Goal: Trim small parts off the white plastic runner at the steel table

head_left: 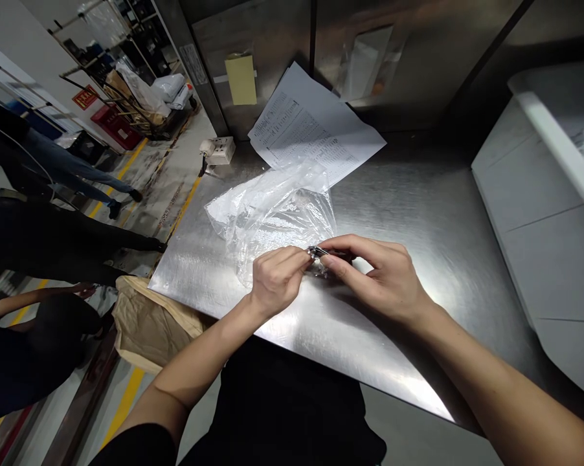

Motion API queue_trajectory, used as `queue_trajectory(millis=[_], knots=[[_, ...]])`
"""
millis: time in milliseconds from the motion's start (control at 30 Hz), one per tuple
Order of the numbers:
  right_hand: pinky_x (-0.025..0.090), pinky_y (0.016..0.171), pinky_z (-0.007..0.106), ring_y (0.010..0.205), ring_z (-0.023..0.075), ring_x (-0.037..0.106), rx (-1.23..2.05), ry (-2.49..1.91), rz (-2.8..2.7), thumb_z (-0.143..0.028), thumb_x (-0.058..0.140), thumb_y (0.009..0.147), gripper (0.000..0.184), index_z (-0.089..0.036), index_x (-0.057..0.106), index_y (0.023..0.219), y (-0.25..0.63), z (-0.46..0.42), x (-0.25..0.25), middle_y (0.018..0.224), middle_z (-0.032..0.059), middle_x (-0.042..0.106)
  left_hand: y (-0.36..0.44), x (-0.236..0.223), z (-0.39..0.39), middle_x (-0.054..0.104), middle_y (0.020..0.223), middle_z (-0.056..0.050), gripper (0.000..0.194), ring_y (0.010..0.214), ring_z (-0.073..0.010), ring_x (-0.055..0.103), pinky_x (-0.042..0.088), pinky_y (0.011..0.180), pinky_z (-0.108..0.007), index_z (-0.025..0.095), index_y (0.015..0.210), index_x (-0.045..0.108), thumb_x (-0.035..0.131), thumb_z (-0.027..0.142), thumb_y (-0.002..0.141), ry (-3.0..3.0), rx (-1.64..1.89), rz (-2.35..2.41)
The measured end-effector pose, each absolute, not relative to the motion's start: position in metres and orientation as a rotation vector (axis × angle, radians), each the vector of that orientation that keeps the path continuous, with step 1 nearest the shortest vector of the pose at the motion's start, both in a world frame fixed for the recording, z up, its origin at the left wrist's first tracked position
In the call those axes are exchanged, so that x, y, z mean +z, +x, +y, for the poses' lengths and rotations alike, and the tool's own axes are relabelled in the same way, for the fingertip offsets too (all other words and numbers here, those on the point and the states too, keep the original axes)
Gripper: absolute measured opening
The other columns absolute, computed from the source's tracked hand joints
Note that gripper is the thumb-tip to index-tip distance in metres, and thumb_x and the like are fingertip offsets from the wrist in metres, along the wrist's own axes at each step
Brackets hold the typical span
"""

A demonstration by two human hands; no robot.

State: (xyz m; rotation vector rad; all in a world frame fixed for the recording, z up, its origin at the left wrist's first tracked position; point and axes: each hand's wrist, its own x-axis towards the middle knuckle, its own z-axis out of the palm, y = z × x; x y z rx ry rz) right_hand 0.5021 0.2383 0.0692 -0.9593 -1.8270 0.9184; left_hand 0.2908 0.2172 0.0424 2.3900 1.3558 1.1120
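Steel table [418, 213]: both hands pinch small metal part [317, 252].

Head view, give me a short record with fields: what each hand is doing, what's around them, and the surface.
left hand: pinches one end of small metal piece
right hand: pinches its other end
beside hands: clear plastic bag, crumpled
behind: printed sheets
surface: steel table
right: white bin

I see a brushed steel table [418, 213] against metal wall panels [272, 39]; at its left edge, grey floor [160, 188] with yellow lines and distant shelving [127, 39].
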Motion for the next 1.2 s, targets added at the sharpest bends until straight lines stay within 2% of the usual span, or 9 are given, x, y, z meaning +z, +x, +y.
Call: queue_trajectory(millis=[200,433,567,767,900,1033,1200], knots=[[0.055,0.066,0.035,0.072,0.0215,0.073,0.962,-1.041,-1.781,-0.037,0.071,0.104,0.014,-0.027,0.079,0.109,0.499,0.236,0.068,0.088,0.0020,0.079,0.292,0.039,0.218,0.072,0.081,-0.003,0.027,0.076,-0.0138,0.068,0.051,0.072,-0.027,0.018,0.095,0.071,0.050,0.021,0.110,2.465,1.106,1.377],[0.044,0.053,0.032,0.055,0.0186,0.060,1.157,-1.165,-1.684,-0.048,0.071,0.102,0.029,-0.020,0.078,0.102,0.497,0.241,0.065,0.063,0.0008,0.066,0.293,0.032,0.217,0.073,0.080,-0.003,0.025,0.072,-0.0144,0.068,0.049,0.069,-0.029,0.017,0.099,0.073,0.052,0.024,0.110,2.545,1.037,1.409],[0.041,0.050,0.031,0.050,0.0166,0.056,1.304,-1.183,-1.620,-0.051,0.071,0.100,0.034,-0.018,0.077,0.100,0.499,0.245,0.064,0.059,-0.0002,0.063,0.293,0.030,0.217,0.076,0.084,-0.004,0.023,0.075,-0.0154,0.070,0.050,0.071,-0.030,0.018,0.105,0.073,0.052,0.023,0.110,2.574,0.996,1.410],[0.040,0.048,0.030,0.047,0.0154,0.055,1.366,-1.203,-1.581,-0.053,0.072,0.099,0.036,-0.017,0.076,0.101,0.498,0.247,0.063,0.058,-0.0009,0.062,0.293,0.030,0.217,0.072,0.079,-0.003,0.023,0.071,-0.0158,0.067,0.046,0.068,-0.030,0.017,0.102,0.073,0.051,0.022,0.109,2.619,0.976,1.416],[0.044,0.049,0.029,0.050,0.0158,0.057,1.384,-1.168,-1.542,-0.053,0.074,0.098,0.036,-0.018,0.076,0.101,0.500,0.249,0.063,0.062,-0.0002,0.063,0.293,0.033,0.216,0.073,0.082,-0.003,0.023,0.073,-0.0154,0.067,0.046,0.069,-0.029,0.017,0.104,0.071,0.050,0.021,0.109,2.587,0.997,1.419],[0.054,0.054,0.031,0.057,0.0176,0.064,1.319,-1.136,-1.437,-0.050,0.078,0.097,0.032,-0.019,0.076,0.105,0.505,0.253,0.066,0.071,0.0019,0.068,0.291,0.039,0.216,0.072,0.081,-0.003,0.024,0.071,-0.0146,0.065,0.044,0.065,-0.029,0.017,0.094,0.068,0.048,0.017,0.108,2.440,1.089,1.441],[0.060,0.060,0.032,0.063,0.0187,0.069,1.224,-1.093,-1.377,-0.046,0.079,0.097,0.029,-0.020,0.075,0.110,0.507,0.254,0.069,0.076,0.0026,0.072,0.290,0.048,0.215,0.072,0.085,-0.002,0.025,0.076,-0.0129,0.066,0.047,0.071,-0.026,0.019,0.094,0.066,0.047,0.018,0.111,2.199,1.203,1.438]])
